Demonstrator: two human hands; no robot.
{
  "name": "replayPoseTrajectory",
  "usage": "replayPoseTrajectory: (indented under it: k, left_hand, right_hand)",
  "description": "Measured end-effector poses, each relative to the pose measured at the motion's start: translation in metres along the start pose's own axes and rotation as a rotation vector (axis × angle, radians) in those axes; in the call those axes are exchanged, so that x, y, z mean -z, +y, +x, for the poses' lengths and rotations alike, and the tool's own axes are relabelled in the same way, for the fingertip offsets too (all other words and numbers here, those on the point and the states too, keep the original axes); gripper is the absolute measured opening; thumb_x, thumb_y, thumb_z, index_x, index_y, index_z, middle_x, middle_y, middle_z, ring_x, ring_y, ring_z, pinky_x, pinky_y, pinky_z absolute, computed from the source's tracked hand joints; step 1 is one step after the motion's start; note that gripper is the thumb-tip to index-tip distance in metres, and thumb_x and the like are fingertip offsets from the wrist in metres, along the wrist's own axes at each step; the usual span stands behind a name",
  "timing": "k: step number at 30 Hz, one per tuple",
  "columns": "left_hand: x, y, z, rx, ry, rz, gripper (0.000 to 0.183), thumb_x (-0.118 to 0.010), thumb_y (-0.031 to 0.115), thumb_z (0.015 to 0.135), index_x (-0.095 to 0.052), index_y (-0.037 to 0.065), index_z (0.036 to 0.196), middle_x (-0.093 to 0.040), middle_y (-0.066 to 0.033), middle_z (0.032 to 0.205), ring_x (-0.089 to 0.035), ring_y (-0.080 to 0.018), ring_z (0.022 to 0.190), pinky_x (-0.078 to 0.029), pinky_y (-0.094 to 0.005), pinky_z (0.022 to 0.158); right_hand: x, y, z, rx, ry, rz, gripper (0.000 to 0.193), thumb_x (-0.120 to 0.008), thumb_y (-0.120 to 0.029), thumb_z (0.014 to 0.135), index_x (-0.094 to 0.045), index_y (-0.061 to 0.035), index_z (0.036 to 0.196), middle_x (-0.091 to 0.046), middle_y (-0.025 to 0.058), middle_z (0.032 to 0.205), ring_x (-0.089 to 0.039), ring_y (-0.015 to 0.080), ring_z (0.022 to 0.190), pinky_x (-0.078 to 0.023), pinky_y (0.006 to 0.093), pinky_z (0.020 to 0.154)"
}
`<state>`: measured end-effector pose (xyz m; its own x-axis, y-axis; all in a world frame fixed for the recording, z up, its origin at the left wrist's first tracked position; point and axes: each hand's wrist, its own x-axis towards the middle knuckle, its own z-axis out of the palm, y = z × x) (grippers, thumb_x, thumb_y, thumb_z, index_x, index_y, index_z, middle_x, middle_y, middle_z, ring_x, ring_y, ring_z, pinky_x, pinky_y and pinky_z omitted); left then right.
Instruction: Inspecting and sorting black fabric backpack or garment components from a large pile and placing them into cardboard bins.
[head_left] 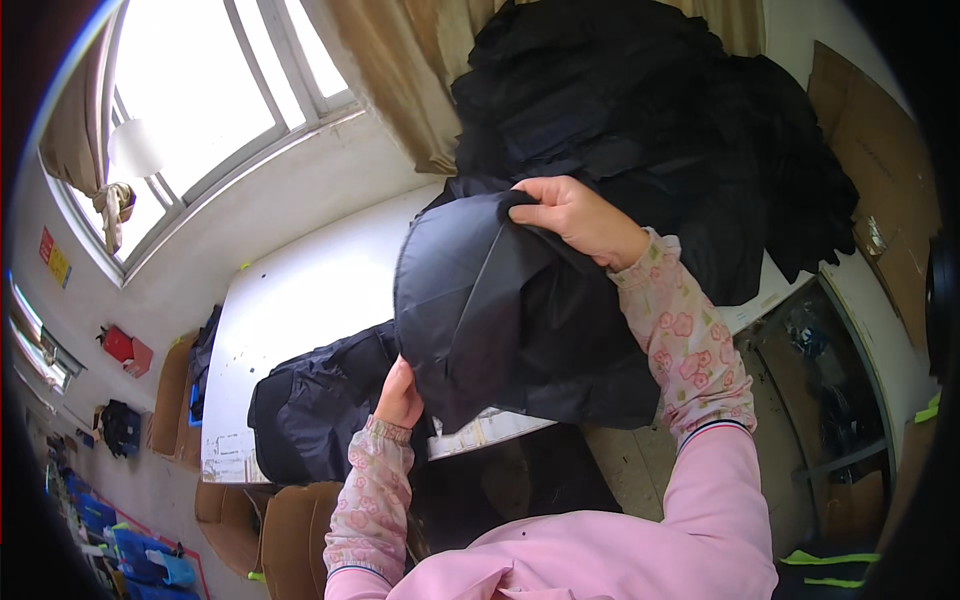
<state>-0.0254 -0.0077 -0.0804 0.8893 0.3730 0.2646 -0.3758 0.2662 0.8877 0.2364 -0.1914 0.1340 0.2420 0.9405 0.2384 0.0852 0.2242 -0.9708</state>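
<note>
Between my hands hangs a black fabric panel [455,290] with a rounded, seamed edge, raised above the front of a white table [300,270]. My right hand [580,215] pinches its upper edge between thumb and fingers. Lower down on the left side, my left hand [399,395] grips the edge; most of its fingers are hidden behind the cloth. Another folded black fabric piece [320,400] lies on the table just left of my left hand and droops over the front edge. A large heap of black fabric [620,130] covers the far right of the table.
A window [200,90] with beige curtains [400,80] is behind the table. Cardboard [880,190] leans at the right wall, and a glass-topped frame [825,370] stands below it. Brown cardboard boxes [295,525] sit under the table's left end. Blue bins [140,555] are at lower left.
</note>
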Motion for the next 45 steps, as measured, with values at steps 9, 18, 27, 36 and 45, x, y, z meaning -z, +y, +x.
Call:
replayPoseTrajectory:
  k: [9, 18, 27, 36, 45]
  left_hand:
    - [-0.036, -0.018, -0.032, 0.153, -0.032, -0.378, 0.039, -0.063, 0.016, 0.089, -0.053, 0.000, 0.124, -0.063, -0.0108, 0.118, -0.061, -0.0246, 0.107, -0.049, -0.0401, 0.091]
    - [-0.042, 0.014, -0.014, 0.150, 0.294, -0.162, 0.034, -0.058, 0.011, 0.090, -0.055, 0.002, 0.123, -0.063, -0.0082, 0.116, -0.061, -0.0205, 0.104, -0.046, -0.0356, 0.094]
    - [-0.050, 0.002, -0.031, 0.099, 0.125, -0.136, 0.078, -0.069, 0.017, 0.083, -0.025, 0.001, 0.145, -0.044, -0.0103, 0.137, -0.041, -0.0195, 0.127, -0.030, -0.0325, 0.107]
    - [-0.086, -0.002, -0.017, 0.110, 0.279, 0.821, 0.067, -0.061, 0.032, 0.088, -0.033, 0.002, 0.141, -0.042, -0.0186, 0.137, -0.042, -0.0365, 0.124, -0.033, -0.0380, 0.104]
    - [-0.057, -0.002, -0.047, 0.288, 0.378, -0.510, 0.029, -0.061, 0.020, 0.091, -0.059, 0.004, 0.116, -0.065, -0.0076, 0.110, -0.064, -0.0194, 0.098, -0.052, -0.0338, 0.085]
  right_hand:
    - [0.049, 0.188, 0.015, -0.075, 0.424, -0.658, 0.026, -0.066, -0.011, 0.082, -0.062, 0.0003, 0.105, -0.068, 0.0125, 0.098, -0.063, 0.0248, 0.086, -0.049, 0.0323, 0.078]
    - [-0.104, 0.195, -0.063, 0.211, 0.112, -0.353, 0.050, -0.070, -0.013, 0.083, -0.052, -0.0003, 0.128, -0.058, 0.0189, 0.125, -0.056, 0.0247, 0.117, -0.043, 0.0329, 0.098]
    - [-0.170, 0.231, -0.065, 0.240, 0.455, -0.331, 0.059, -0.075, -0.014, 0.079, -0.045, 0.0014, 0.127, -0.050, 0.0174, 0.128, -0.056, 0.0272, 0.109, -0.046, 0.0337, 0.090]
    - [-0.127, 0.228, -0.101, 0.119, 0.150, -0.615, 0.026, -0.048, -0.007, 0.097, -0.057, 0.0070, 0.116, -0.066, 0.0151, 0.107, -0.063, 0.0211, 0.097, -0.047, 0.0311, 0.084]
    - [-0.088, 0.157, -0.069, 0.125, 0.371, -0.411, 0.015, -0.055, -0.005, 0.095, -0.064, 0.0027, 0.104, -0.065, 0.0019, 0.098, -0.057, 0.0085, 0.090, -0.043, 0.0214, 0.082]
